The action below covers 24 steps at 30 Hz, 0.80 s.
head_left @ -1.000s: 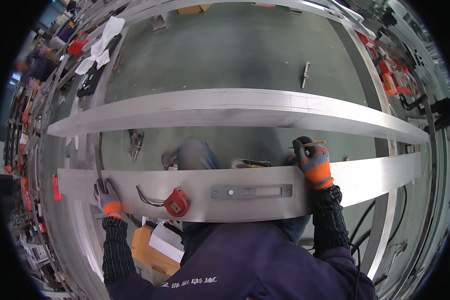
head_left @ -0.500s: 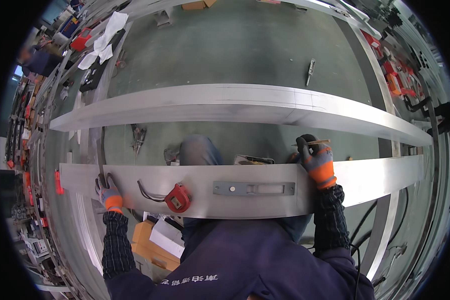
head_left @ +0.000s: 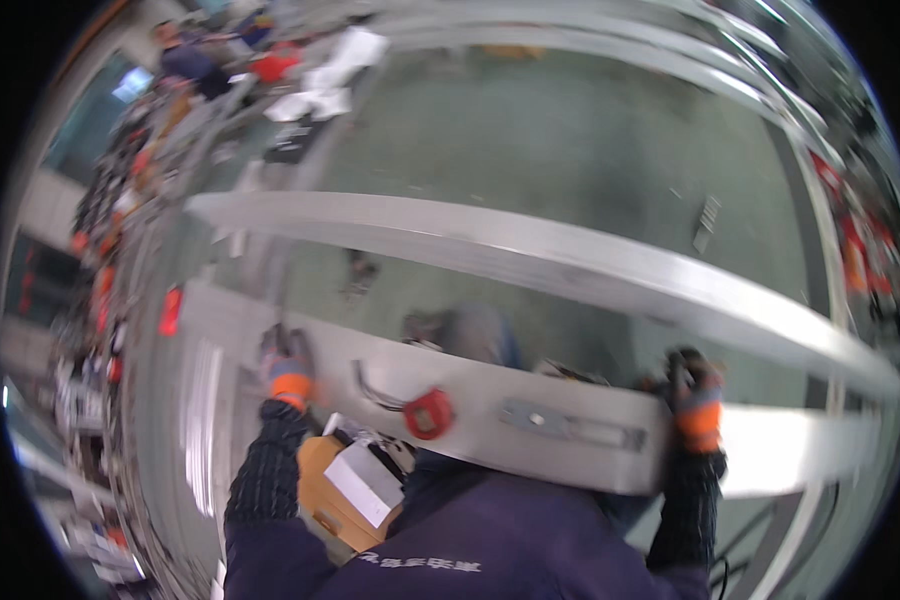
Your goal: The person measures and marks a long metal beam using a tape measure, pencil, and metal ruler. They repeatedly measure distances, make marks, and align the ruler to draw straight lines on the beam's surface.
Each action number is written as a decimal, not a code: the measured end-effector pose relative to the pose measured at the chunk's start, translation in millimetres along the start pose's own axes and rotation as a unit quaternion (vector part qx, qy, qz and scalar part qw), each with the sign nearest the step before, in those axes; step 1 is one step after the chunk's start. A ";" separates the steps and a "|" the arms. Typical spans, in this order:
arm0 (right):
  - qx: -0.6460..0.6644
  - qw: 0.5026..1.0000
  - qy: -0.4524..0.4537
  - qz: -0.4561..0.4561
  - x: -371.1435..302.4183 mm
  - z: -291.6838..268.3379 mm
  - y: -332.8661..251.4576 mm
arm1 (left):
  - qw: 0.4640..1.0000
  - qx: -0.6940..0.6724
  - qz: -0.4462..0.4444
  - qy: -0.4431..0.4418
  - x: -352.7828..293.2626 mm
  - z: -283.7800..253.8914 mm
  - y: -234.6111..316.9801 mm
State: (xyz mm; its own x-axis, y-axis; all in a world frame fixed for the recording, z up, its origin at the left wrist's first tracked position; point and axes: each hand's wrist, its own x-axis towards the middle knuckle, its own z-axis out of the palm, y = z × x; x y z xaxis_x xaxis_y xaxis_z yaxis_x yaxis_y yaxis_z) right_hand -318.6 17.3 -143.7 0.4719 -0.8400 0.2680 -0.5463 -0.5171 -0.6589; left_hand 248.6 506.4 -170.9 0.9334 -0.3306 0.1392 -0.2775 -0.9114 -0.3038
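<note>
Everything has slid rightward and tipped clockwise since half a second ago; I take it that my head turned, because what lies on the metal beam keeps its order. That beam crosses in front of my body from 9 o'clock, through 6, round to 4 o'clock, its right side now sloping lower.

My left hand, gloved, lies on it at 8 o'clock, fingers stretched out and a little apart, wrapped around no loose thing that I can make out. My right hand is near 4 o'clock, at the beam's far edge, with its fingers looking bent. A slim stick showed across that glove half a second back; blur hides it now, so I cannot tell whether I grip it.

Between my hands, the red tape measure rests at 6 o'clock and the slotted grey plate between 4 and 5, well apart. For the work, I judge the turn harmless: both pieces sit undisturbed, though fine lines are too smeared to read.

Ahead, a second beam spans from 10 o'clock to just past 3. A cardboard box sits at 7.
</note>
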 end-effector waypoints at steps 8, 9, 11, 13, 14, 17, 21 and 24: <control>0.059 0.997 -0.036 0.040 2.9 -4.4 -29.7 | 0.974 -0.192 -0.113 0.042 -19.4 -61.3 21.2; 0.054 0.998 -0.029 0.027 3.1 -5.6 -27.9 | 0.972 -0.208 -0.107 0.038 -22.2 -61.8 22.9; 0.074 0.997 -0.018 0.026 3.7 -3.4 -27.1 | 0.972 -0.203 -0.109 0.034 -20.0 -63.5 26.0; 0.084 0.995 -0.024 0.045 3.3 -4.1 -22.4 | 0.974 -0.196 -0.112 0.031 -20.1 -63.0 28.4; 0.085 0.994 -0.032 0.065 3.0 -4.9 -19.4 | 0.973 -0.198 -0.110 0.035 -19.5 -62.4 29.2; 0.089 0.991 -0.047 0.092 4.4 -6.4 -19.7 | 0.973 -0.202 -0.105 0.044 -19.7 -60.8 29.2; 0.096 0.994 -0.023 0.049 4.1 -6.7 -26.4 | 0.974 -0.200 -0.100 0.044 -17.8 -60.1 28.8; 0.061 0.996 -0.044 0.049 6.4 -10.4 -34.2 | 0.974 -0.200 -0.101 0.044 -18.8 -58.4 26.6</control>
State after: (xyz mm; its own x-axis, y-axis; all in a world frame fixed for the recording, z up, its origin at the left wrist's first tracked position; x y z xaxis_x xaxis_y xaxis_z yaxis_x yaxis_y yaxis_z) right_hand -304.0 27.9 -112.2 0.4818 -0.8651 0.1399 -0.5068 -0.4053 -0.7609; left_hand 210.4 474.1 -126.6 0.9600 -0.1381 0.2436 -0.1728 -0.9767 0.1273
